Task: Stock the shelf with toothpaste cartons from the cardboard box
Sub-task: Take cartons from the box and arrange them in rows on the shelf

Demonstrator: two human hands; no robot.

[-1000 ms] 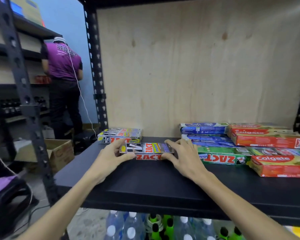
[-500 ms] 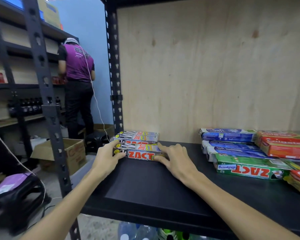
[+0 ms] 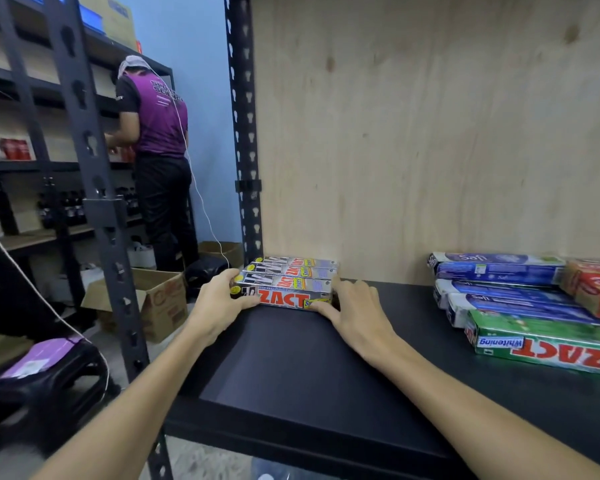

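A silver ZACT toothpaste carton point(image 3: 288, 296) lies on the black shelf point(image 3: 312, 368), pressed against two more silver ZACT cartons point(image 3: 298, 268) at the shelf's back left corner. My left hand point(image 3: 219, 303) grips the front carton's left end. My right hand point(image 3: 354, 310) holds its right end, fingers curled around the corner. At the right lie blue Safi cartons point(image 3: 499, 271), a green ZACT Whitening carton point(image 3: 541, 344) and red Colgate cartons point(image 3: 596, 289). An open cardboard box point(image 3: 160, 303) stands on the floor, left of the shelf.
A black slotted upright point(image 3: 243, 133) stands at the shelf's back left, another post point(image 3: 94, 188) nearer me. A plywood back panel point(image 3: 430, 133) closes the shelf. A person in a purple vest point(image 3: 160, 143) works at other shelves. A black stool point(image 3: 45, 372) sits low left.
Both hands slid the silver ZACT carton left and back until it met the other silver cartons. My view swung left, so the right-hand cartons shifted toward the frame edge.
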